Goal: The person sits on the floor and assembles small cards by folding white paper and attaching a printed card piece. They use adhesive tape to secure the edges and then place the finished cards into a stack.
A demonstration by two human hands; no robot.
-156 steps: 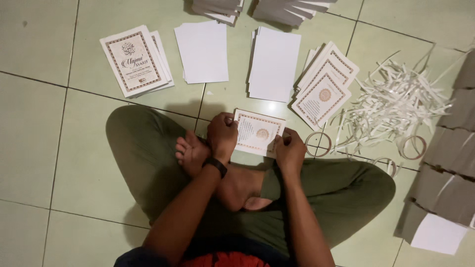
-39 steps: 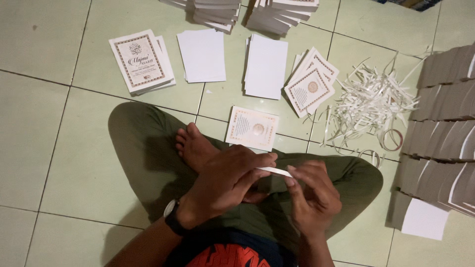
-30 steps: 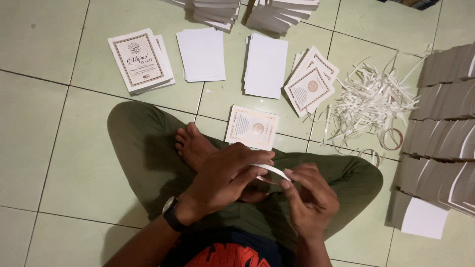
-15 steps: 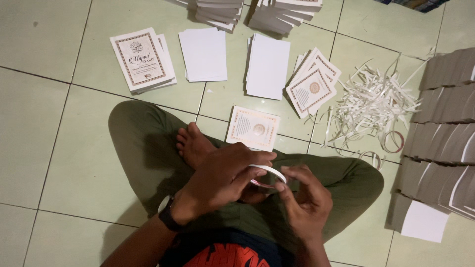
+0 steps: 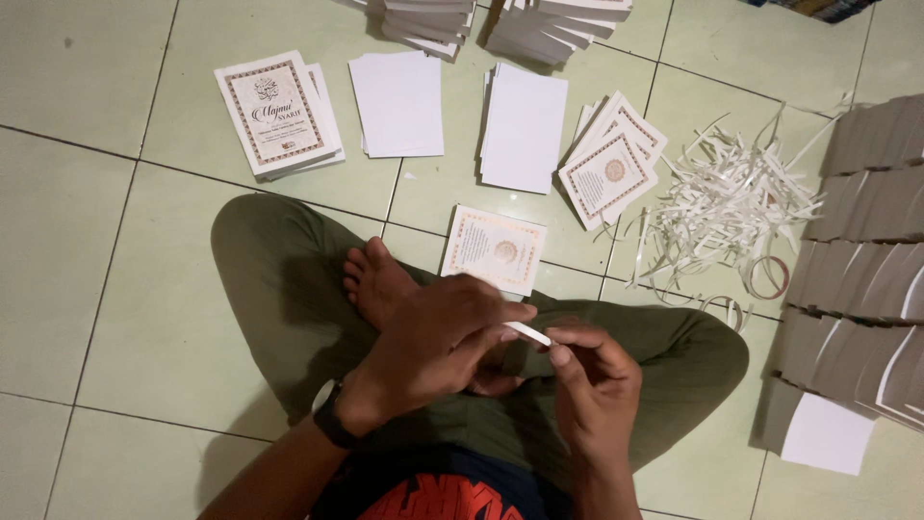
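Left hand (image 5: 438,342) and right hand (image 5: 597,395) meet over the crossed legs, fingers of both pinching a thin white strip (image 5: 529,334) between them. Strip sits just below the printed card (image 5: 495,248) lying on the floor tiles (image 5: 115,279). Beyond the card: two blank white stacks (image 5: 399,103), a fan of printed cards (image 5: 609,164). Right of the card: paper shreds (image 5: 731,207).

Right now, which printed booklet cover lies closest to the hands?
The single bordered cover just beyond the foot, lying alone; the other printed ones sit farther out in stacks.
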